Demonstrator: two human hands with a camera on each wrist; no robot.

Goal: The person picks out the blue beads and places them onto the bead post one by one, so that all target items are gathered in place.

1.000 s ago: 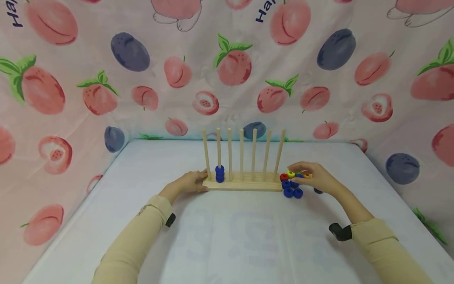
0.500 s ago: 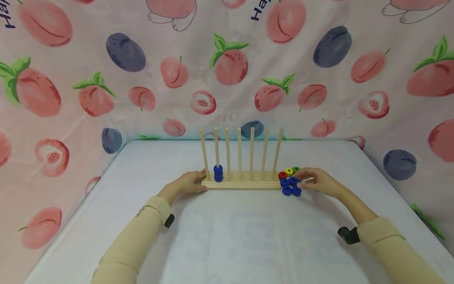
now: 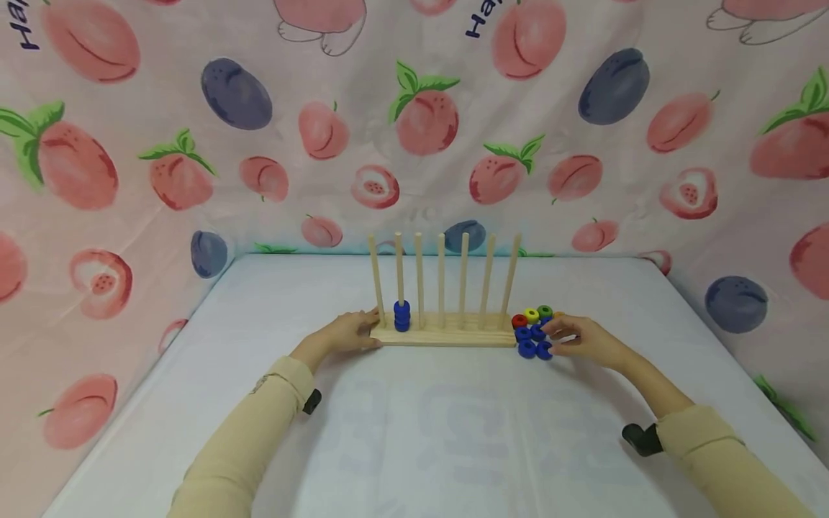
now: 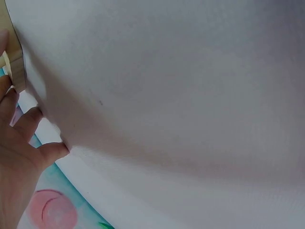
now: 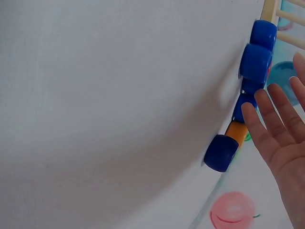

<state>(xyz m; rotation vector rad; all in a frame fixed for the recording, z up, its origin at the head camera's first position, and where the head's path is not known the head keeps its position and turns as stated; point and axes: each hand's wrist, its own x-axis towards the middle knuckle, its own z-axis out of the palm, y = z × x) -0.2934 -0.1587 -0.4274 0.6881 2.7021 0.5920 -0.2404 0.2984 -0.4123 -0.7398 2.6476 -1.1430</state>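
A wooden peg rack (image 3: 447, 338) with a row of upright pegs stands at mid-table. Blue beads (image 3: 401, 316) are stacked on its second peg from the left. My left hand (image 3: 345, 332) holds the rack's left end, thumb in front and fingers behind; in the left wrist view, other fingers spread on the table beside the wooden end. Off the rack's right end, my right hand (image 3: 589, 344) has its fingertips at a loose blue bead (image 3: 543, 350). Its fingers look extended in the right wrist view, beside the row of beads, and grip nothing there.
Loose beads lie bunched by the rack's right end: red (image 3: 519, 321), yellow (image 3: 531, 315), green (image 3: 545, 311) and several blue ones. A darker blue bead (image 5: 221, 152) sits beside an orange bead (image 5: 236, 130). A fruit-print cloth (image 3: 427, 180) hangs behind the table.
My right hand has drawn back to the right from over the beads, then come nearer the front blue beads. The green bead, covered earlier, shows now. My left hand stays on the rack.
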